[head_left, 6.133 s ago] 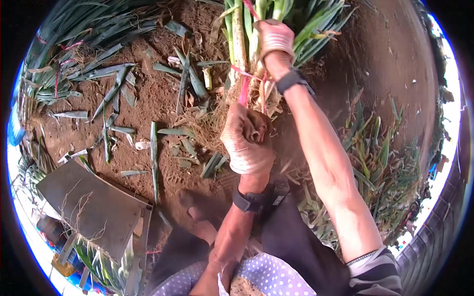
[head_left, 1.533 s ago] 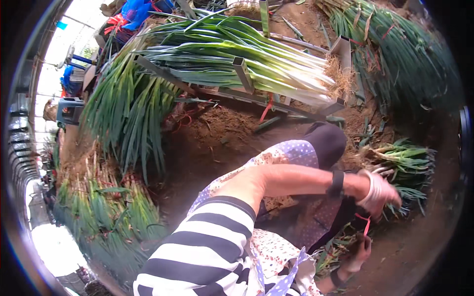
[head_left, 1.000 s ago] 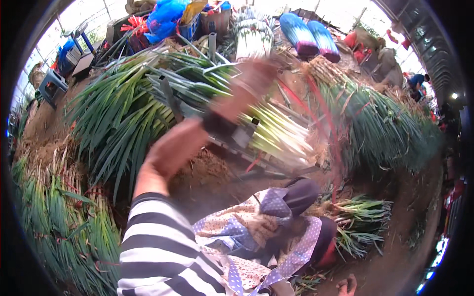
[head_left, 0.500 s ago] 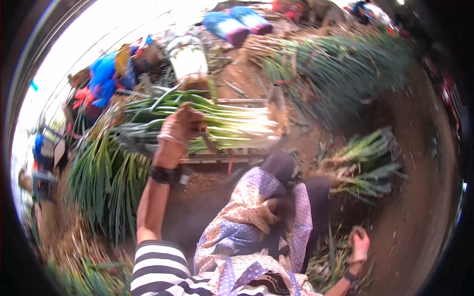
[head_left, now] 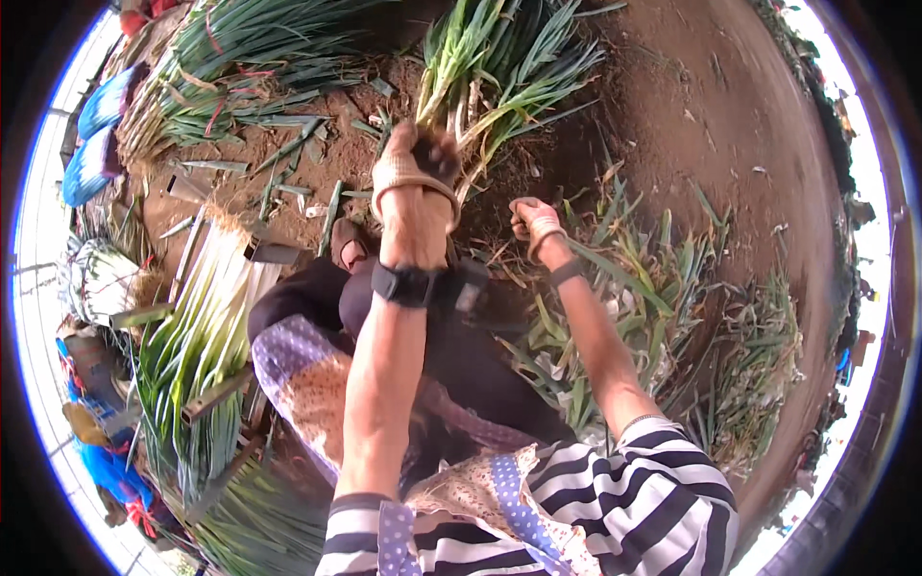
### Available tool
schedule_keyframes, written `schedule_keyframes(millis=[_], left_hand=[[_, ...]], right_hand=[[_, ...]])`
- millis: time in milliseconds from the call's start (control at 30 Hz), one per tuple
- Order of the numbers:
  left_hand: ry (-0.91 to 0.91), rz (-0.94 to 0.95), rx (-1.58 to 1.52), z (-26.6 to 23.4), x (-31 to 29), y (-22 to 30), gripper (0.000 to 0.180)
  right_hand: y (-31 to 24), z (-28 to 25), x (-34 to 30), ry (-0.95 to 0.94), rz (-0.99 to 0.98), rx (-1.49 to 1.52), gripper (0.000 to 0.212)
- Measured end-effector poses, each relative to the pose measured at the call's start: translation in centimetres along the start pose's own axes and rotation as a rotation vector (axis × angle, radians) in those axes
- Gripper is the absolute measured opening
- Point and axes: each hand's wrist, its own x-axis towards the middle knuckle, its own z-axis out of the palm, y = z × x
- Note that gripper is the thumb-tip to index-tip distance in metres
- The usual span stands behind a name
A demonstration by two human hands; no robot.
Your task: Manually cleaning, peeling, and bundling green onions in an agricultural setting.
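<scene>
My left hand (head_left: 415,173) reaches forward to the near ends of a loose pile of green onions (head_left: 471,58). Its fingers curl down at the stems, partly hidden by the hand and blurred. Right of it, my right hand (head_left: 533,221) is closed in a loose fist above the ground, beside scattered leaves; whatever lies inside its fingers is hidden. Beige bands circle both hands. At my left, long green onions (head_left: 206,317) with white stems lie side by side on a metal rack (head_left: 213,396).
Tied bundles of green onions (head_left: 240,62) lie at the far left, near blue-and-white rolls (head_left: 101,130). Stripped leaves (head_left: 624,298) litter the brown soil (head_left: 691,106) at my right. My shoe (head_left: 348,240) rests beside the rack.
The view has turned right. My left hand has left the onions on the rack and now sits at the loose pile. My right hand has come forward and nearer to the left.
</scene>
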Motion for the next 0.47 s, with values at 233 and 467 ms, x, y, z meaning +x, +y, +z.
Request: schedule_keyframes(millis=[233, 467], left_hand=[[-0.089, 0.146, 0.138, -0.1, 1.3, 1.6, 0.018], [-0.075, 0.110, 0.203, -0.8, 2.4, 3.4, 0.023]], right_hand=[[0.9, 7.9, 10.8, 0.099, -0.092, 0.035, 0.027], [-2.7, 14.4, 16.5, 0.565, -0.070, -0.739, 0.049]])
